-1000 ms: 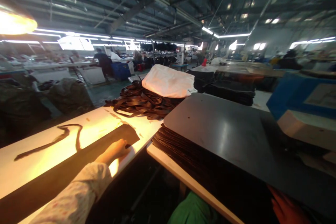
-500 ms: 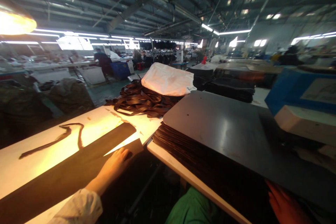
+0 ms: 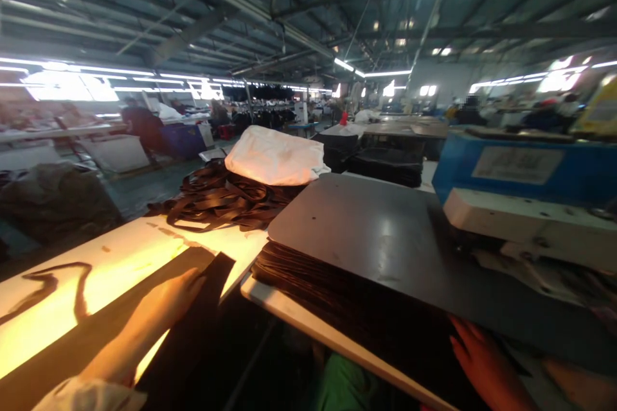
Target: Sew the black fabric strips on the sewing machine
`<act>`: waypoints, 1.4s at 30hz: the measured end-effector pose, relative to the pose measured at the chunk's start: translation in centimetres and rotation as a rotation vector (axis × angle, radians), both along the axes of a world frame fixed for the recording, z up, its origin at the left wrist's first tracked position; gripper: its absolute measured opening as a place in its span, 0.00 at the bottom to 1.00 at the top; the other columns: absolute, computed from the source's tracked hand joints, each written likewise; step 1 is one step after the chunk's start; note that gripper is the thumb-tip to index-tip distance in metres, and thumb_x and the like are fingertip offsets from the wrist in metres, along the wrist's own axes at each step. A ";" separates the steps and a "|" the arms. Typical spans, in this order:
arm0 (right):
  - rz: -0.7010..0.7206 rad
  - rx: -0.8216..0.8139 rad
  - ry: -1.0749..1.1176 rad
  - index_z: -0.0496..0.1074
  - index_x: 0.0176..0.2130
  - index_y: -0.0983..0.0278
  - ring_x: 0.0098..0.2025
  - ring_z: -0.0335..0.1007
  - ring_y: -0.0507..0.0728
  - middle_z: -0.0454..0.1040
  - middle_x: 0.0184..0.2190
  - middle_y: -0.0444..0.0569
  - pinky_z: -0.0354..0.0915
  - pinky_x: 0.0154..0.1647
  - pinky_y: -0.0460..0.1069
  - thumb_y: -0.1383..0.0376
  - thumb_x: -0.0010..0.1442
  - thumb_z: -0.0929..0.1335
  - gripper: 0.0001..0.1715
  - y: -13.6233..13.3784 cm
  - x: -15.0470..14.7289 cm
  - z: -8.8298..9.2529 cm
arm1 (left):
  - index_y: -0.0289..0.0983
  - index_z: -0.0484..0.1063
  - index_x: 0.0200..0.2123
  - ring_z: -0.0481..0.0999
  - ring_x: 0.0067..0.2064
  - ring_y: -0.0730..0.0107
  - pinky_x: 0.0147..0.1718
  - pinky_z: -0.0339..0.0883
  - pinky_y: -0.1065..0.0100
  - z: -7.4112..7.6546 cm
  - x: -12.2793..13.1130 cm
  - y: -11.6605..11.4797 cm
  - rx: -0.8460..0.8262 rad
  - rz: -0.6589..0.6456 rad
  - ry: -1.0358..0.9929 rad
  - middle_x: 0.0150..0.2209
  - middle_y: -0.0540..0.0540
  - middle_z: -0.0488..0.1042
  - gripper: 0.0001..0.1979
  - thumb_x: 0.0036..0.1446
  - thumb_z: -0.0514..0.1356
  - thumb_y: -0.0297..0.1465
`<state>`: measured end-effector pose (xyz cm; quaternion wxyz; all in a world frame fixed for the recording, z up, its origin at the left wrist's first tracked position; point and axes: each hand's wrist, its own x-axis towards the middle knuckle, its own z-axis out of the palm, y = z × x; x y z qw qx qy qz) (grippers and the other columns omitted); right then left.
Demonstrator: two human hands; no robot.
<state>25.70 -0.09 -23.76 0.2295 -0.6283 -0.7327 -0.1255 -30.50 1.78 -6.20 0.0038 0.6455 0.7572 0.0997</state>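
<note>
My left hand (image 3: pixel 176 295) is over the lit table on the left, fingers bent down onto a dark fabric piece (image 3: pixel 222 273) at the table's near edge; the thumb is hidden. Beside and partly under this hand lies a long brown-looking fabric strip (image 3: pixel 116 327). At lower right my right hand (image 3: pixel 482 359) touches the near side of a thick stack of dark fabric layers (image 3: pixel 337 295), just below the edge of a smooth grey plate (image 3: pixel 357 225). Its fingers are stretched and slightly apart, with nothing visible in them.
Dark webbing straps (image 3: pixel 231 196) lie heaped behind the table, with a white bag (image 3: pixel 277 154) on top. A pale sewing machine head (image 3: pixel 520 218) and a blue box (image 3: pixel 525 154) stand on the right. A loose dark strip (image 3: pixel 81 289) lies at left. A dark gap separates the two tabletops.
The view has swung right, so everything sits further left. My left hand has slid forward slightly with the dark piece, now overlapping the strip. More of my right hand shows at the stack.
</note>
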 end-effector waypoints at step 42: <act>-0.405 -0.309 0.199 0.70 0.26 0.64 0.27 0.65 0.52 0.72 0.24 0.47 0.52 0.25 0.46 0.53 0.57 0.59 0.21 2.1 -3.8 21.4 | 0.38 0.65 0.45 0.65 0.48 0.63 0.47 0.59 0.62 2.3 35.5 5.1 0.239 -1.220 -0.151 0.47 0.44 0.67 0.16 0.56 0.52 0.39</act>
